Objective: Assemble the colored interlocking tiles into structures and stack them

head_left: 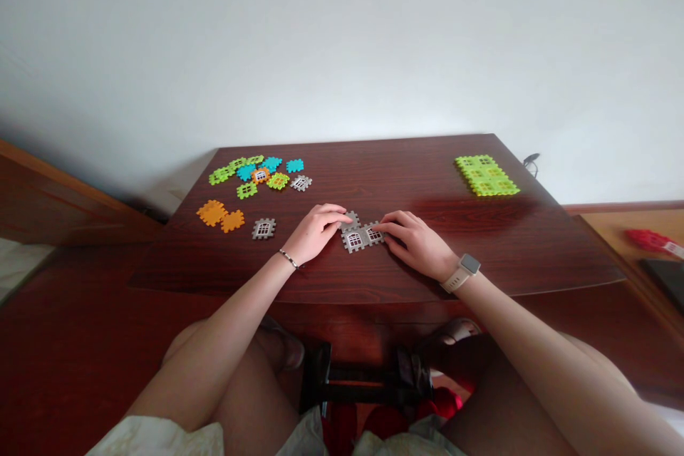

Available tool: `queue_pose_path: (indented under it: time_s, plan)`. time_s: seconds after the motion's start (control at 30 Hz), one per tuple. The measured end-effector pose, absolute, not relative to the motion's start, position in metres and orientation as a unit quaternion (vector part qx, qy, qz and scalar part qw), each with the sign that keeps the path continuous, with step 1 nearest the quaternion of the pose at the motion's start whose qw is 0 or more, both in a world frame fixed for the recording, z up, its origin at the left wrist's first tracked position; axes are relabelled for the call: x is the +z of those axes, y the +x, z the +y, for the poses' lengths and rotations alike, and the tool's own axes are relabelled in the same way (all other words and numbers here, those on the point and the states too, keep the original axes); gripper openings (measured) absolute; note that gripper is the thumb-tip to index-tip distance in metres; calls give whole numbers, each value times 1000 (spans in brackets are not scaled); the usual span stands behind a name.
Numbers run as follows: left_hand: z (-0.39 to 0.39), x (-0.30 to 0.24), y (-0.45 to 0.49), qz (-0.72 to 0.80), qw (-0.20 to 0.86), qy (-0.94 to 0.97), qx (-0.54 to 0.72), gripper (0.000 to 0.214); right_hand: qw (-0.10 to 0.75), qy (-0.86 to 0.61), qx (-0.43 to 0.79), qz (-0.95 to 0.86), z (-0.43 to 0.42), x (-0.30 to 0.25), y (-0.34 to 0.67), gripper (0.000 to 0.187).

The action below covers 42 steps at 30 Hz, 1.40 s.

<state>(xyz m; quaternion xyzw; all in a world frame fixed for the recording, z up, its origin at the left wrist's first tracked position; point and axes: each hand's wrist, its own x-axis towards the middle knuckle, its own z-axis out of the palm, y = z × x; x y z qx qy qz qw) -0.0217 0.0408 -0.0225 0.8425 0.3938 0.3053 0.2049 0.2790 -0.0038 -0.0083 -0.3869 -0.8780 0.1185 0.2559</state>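
Three grey interlocking puzzle tiles lie together on the dark wooden table (374, 182). Two are window tiles (353, 240) side by side; a grey tile (350, 221) sits above the left one. My left hand (315, 228) has its fingers closed on that upper tile's left side. From the right, my right hand (420, 242) grips the right-hand window tile (372, 234) with thumb and fingers. Whether all the edges are fully locked cannot be seen. A loose grey window tile (263, 229) rests left of my left hand.
At the back left lie several loose tiles: blue (295, 165), green (246, 190), orange (232, 221) and another grey window tile (301, 183). A joined green panel (486, 176) lies at the right. Behind the table stands a white wall (342, 43).
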Motion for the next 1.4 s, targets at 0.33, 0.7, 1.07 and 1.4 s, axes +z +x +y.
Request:
queue_pose_path:
  time_s: [0.33, 0.7, 1.07, 1.4]
  plan:
    - [41, -22, -22, 392, 203, 846, 299, 29, 253, -390, 118, -878, -4, -8, 279, 39]
    - [42, -27, -22, 371, 180, 859, 305, 31, 257, -389, 119, -877, -4, -8, 279, 40]
    - [40, -25, -20, 369, 171, 864, 297, 31, 255, -389, 117, -877, -3, -8, 279, 39]
    - [40, -24, -19, 370, 168, 867, 289, 30, 255, -391, 115, -877, -3, -8, 278, 39]
